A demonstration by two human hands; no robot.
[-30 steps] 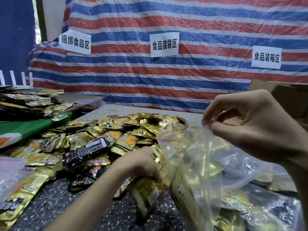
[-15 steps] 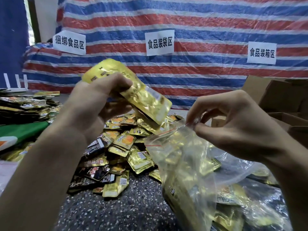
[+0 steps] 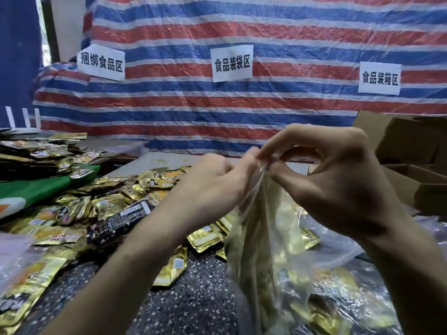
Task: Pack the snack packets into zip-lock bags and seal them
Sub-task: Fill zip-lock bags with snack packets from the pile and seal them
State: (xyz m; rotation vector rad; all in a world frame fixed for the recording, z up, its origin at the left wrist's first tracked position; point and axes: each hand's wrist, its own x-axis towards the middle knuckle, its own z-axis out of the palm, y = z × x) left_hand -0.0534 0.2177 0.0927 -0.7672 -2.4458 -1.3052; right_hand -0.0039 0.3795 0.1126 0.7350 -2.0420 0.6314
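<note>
Pinching top edge of clear plastic zip-lock bag (image 3: 266, 250) with left hand (image 3: 212, 182) and right hand (image 3: 338, 184), fingers (image 3: 290, 139) of both curled onto strip, tips nearly touching. Bag hanging upright over dark speckled counter (image 3: 198, 298), stuffed with gold foil snack packets (image 3: 285, 228). Loose heap of same packets (image 3: 108, 209) on counter at left. Brown cardboard boxes (image 3: 411, 153) at right.

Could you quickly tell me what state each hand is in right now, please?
Left hand: closed, pinching the top edge of the zip-lock bag.
Right hand: closed, pinching the same top edge beside it.
</note>
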